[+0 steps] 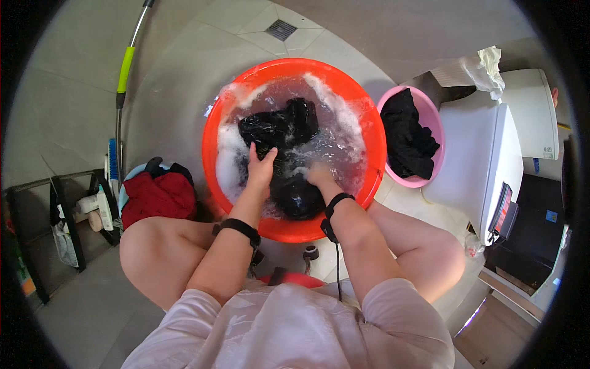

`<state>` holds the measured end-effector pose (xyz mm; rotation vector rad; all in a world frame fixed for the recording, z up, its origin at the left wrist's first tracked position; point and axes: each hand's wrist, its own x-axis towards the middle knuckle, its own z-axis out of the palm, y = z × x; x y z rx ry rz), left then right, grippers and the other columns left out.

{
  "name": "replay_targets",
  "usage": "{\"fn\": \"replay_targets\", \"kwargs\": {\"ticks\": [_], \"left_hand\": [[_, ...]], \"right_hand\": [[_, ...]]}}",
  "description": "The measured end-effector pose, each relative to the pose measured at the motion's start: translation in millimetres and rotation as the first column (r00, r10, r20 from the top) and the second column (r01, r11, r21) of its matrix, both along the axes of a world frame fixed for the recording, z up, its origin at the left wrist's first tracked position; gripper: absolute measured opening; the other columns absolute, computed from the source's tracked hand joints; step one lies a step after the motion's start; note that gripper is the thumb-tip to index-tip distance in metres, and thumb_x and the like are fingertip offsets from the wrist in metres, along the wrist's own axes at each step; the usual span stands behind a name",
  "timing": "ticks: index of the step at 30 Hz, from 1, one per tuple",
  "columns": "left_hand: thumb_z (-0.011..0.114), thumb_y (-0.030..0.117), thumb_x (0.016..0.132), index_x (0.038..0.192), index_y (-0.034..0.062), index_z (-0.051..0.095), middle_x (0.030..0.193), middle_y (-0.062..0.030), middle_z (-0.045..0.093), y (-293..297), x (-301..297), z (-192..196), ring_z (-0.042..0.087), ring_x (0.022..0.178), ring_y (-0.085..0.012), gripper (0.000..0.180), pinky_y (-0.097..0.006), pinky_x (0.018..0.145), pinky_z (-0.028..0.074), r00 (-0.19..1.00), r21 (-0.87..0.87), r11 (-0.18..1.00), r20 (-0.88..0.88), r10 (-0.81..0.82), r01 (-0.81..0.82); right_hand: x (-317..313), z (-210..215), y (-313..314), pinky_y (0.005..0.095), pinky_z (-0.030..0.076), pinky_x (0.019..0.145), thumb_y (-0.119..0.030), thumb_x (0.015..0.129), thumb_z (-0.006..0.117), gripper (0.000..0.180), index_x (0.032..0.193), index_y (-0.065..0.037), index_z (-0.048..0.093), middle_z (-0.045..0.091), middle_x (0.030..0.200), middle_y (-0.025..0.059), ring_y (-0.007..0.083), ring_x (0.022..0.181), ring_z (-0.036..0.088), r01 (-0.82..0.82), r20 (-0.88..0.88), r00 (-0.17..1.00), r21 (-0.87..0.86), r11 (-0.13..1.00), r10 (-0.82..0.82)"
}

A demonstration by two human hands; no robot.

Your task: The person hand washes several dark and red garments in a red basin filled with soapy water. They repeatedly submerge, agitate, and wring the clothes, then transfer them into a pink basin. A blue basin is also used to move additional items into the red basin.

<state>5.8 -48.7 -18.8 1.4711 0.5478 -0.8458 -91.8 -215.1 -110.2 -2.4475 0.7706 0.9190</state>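
Observation:
A wet black garment (295, 123) lies bunched in a large orange-red basin (376, 132) of cloudy, foamy water. My left hand (262, 166) is closed on the middle of the cloth, thumb and a finger showing on either side of a fold. At the water's surface, just right of the cloth, is my right hand (318, 174); its fingers are blurred and partly under water, so their hold is hidden. A rounded, water-filled part of the garment bulges up nearest to me, below both hands.
A pink basin (437, 154) with black cloth stands right of the orange-red one, beside a white toilet (461, 141). On the left, a light-blue basin (125, 195) holds dark red clothing (158, 200). A long-handled pole (126, 71) leans behind it, near a black rack (37, 227).

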Motion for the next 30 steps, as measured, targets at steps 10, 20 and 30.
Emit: {"fn": "replay_targets", "kwargs": {"ticks": [10,20,30], "left_hand": [[0.062,0.075,0.079,0.158,0.0126,0.015,0.155,-0.0143,0.036,-5,14,5,0.047,0.132,-0.0347,0.112,-0.052,0.111,0.037,0.932,-0.404,0.873,-0.337,0.135,-0.273],[0.041,0.06,0.098,0.134,0.0061,0.058,0.119,-0.0151,0.068,2,3,56,0.067,0.099,-0.0327,0.067,-0.045,0.09,0.054,0.934,-0.876,0.456,-0.284,-0.219,-0.16],[0.057,0.019,0.1,0.135,0.0102,0.054,0.123,-0.0077,0.063,-22,-8,75,0.059,0.11,-0.0227,0.036,-0.041,0.092,0.05,0.993,-0.442,0.897,0.115,0.037,0.017]], "right_hand": [[5,166,61,0.0282,0.045,0.077,-0.017,0.092,0.067,0.039,0.129,-0.007,0.058,0.067,0.106,0.0089,0.0124,0.081,0.053,0.096,0.636,0.438,0.669,0.737,-0.635],[-23,243,148,0.0474,0.053,0.081,-0.041,0.087,0.069,0.044,0.12,-0.012,0.06,0.067,0.108,0.0219,0.0433,0.097,0.066,0.215,0.79,0.565,0.136,0.967,-0.237],[37,151,-12,0.0424,0.047,0.097,-0.041,0.095,0.058,0.051,0.115,0.005,0.066,0.065,0.108,0.0339,0.0427,0.11,0.063,0.464,0.652,0.573,0.241,0.853,-0.496]]}}
